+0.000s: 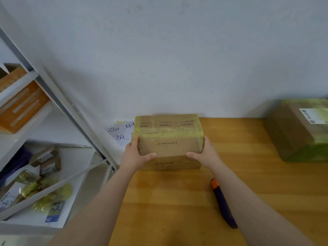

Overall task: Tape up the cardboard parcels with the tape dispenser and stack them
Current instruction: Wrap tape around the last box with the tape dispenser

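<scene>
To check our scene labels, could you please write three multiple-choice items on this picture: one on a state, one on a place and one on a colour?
1. The brown cardboard parcel is:
A. lying untouched
B. held at its sides by the left hand and the right hand
C. held by one hand only

2. The purple tool with an orange tip lies:
A. on the parcel
B. in the left hand
C. on the wooden table, by the right forearm

3. The tape on the parcel looks:
A. yellowish-green
B. red
C. black

Answers:
1 B, both hands clasp its side edges.
2 C, it rests on the tabletop.
3 A, the bands across the top show that tint.
</scene>
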